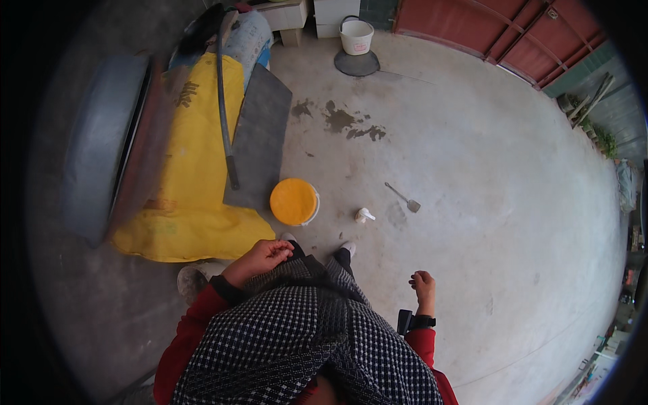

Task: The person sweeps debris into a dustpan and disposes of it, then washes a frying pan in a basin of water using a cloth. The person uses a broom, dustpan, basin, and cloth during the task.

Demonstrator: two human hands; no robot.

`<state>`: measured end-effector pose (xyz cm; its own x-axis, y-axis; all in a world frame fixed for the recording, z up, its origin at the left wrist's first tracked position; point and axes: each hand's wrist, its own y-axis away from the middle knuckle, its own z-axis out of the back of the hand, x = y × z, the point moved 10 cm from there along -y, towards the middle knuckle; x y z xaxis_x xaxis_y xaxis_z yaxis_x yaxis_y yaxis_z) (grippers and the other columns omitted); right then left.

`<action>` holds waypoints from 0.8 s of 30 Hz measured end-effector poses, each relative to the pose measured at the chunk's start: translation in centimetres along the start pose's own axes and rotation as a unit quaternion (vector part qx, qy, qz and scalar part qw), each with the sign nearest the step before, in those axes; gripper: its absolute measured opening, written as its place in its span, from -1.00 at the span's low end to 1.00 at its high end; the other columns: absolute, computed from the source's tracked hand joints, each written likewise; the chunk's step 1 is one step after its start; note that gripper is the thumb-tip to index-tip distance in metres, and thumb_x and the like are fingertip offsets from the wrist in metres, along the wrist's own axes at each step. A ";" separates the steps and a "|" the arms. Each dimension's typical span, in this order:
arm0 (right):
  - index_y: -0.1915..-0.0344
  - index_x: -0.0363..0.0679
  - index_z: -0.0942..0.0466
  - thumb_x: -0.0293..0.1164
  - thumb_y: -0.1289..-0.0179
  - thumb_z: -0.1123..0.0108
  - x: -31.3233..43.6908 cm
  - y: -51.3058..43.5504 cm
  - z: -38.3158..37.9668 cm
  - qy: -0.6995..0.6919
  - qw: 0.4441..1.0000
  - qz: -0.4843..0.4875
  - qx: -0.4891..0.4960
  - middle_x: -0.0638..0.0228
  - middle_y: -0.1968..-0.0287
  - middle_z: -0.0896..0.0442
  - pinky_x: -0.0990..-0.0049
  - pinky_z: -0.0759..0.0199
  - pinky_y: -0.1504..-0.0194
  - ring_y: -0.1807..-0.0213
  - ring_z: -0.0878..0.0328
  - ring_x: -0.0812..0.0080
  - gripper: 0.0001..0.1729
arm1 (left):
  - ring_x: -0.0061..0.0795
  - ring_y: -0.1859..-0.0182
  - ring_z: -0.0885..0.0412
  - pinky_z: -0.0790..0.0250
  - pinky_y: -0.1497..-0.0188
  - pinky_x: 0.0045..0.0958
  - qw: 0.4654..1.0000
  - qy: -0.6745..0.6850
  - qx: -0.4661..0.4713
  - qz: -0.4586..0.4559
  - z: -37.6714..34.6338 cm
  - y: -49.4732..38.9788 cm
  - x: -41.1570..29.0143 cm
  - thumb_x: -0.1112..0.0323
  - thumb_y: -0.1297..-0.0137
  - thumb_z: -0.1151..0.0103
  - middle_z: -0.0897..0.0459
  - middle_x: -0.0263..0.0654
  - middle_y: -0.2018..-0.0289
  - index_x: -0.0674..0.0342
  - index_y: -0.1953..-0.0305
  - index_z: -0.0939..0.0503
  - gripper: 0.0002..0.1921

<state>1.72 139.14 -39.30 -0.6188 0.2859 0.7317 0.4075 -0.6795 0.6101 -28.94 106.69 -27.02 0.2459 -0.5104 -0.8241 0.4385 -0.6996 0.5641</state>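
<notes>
My left hand [261,260] hangs in front of my checked apron, its fingers loosely curled and nothing visible in them. It is nearest to the bottom edge of a yellow sheet [202,223] that bears printed writing. Over to the right, my right hand [423,287] is held low above the concrete floor, also loosely curled, with no object seen in it. Before my shoes stands a tub with an orange lid [292,201] and a white handle. A small white crumpled item [363,215] lies to its right. Farther right is a small metal shovel [408,201].
A dark flat board [263,131] and a long dark bar [223,96] lean along the yellow sheet. A white bucket [356,36] sits on a dark round lid [357,65]. Wet patches [338,120] mark the floor. Red metal doors [455,23] stand at the back.
</notes>
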 end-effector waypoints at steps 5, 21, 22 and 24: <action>0.31 -0.34 -0.47 -0.41 -0.11 -0.01 -0.6 -1.2 2.1 0.005 1.000 -0.002 0.000 0.28 0.45 -0.57 0.57 -0.37 0.49 0.46 -0.56 0.47 -0.79 | -0.65 0.31 -0.48 -0.36 0.19 -0.61 1.000 0.018 -0.002 -0.008 -1.7 -2.2 -0.7 0.41 -0.27 0.08 -0.54 -0.33 0.32 0.36 0.13 -0.44 -0.80; 0.30 -0.37 -0.47 -0.39 -0.11 -0.01 0.5 -3.4 0.4 0.042 0.999 -0.016 0.008 0.21 0.42 -0.58 0.56 -0.38 0.50 0.47 -0.56 0.44 -0.75 | -0.58 0.23 -0.52 -0.38 0.16 -0.58 0.998 0.034 -0.055 0.003 2.4 -5.6 -1.5 0.43 -0.25 0.07 -0.56 -0.29 0.31 0.38 0.14 -0.45 -0.80; 0.33 -0.36 -0.49 -0.39 -0.10 -0.02 0.5 -3.3 0.6 0.037 0.999 -0.021 -0.002 0.25 0.46 -0.58 0.55 -0.40 0.49 0.48 -0.58 0.43 -0.76 | -0.58 0.23 -0.52 -0.38 0.16 -0.58 0.998 0.025 -0.052 -0.010 2.8 -6.3 -1.9 0.43 -0.25 0.07 -0.56 -0.29 0.31 0.38 0.14 -0.45 -0.80; 0.31 -0.38 -0.48 -0.40 -0.11 -0.01 0.3 -3.2 0.5 0.051 0.998 -0.046 -0.013 0.21 0.44 -0.58 0.56 -0.38 0.51 0.48 -0.57 0.43 -0.75 | -0.58 0.22 -0.52 -0.38 0.16 -0.58 0.999 0.016 -0.049 0.000 4.0 -7.7 -1.9 0.44 -0.25 0.07 -0.56 -0.28 0.31 0.38 0.14 -0.45 -0.80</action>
<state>0.54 141.79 -40.86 -0.7180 0.2783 0.6380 0.3294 -0.6716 0.6637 -36.30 111.05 -29.60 0.2726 -0.4937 -0.8258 0.5212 -0.6457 0.5581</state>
